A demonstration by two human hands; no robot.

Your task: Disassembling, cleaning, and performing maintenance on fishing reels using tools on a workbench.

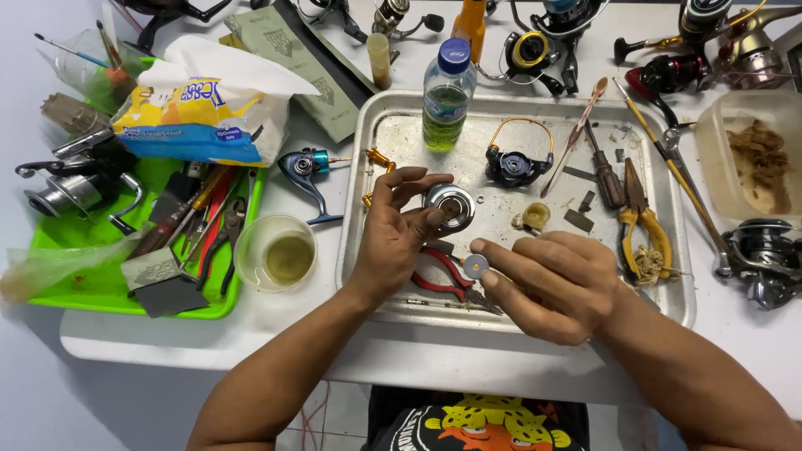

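Left hand point(399, 238) pinches a round silver spool-like reel part point(449, 206) by its rim, thumb and fingers closed narrow around it, open face up, held just above the metal tray point(518, 313). Right hand point(551, 284) holds a small flat washer point(476, 266) between thumb and fingertip, tight pinch, sitting at about 5 o'clock from the spool and close beside it, not touching. The step in hand looks like seating the washer into the spool's centre recess. To do it well: keep the spool level and the left grip on the rim only, so the bore stays unobstructed; bring the washer in flat, from 5 o'clock toward the centre, and let it drop square rather than tilted, otherwise I expect it to jam on edge. Cannot tell which face of the washer is up, nor whether the recess is greased. Stay over the tray so a slipped washer lands there and not on the table. Red-handled pliers point(440, 276) lie under the hands at 6 o'clock; a black rotor with gold bail point(515, 160) sits at 2 o'clock from the spool, a green liquid bottle point(445, 98) at 12, yellow-handled pliers point(645, 230) at 3, a small cup of yellowish fluid point(276, 252) off-tray at 9.
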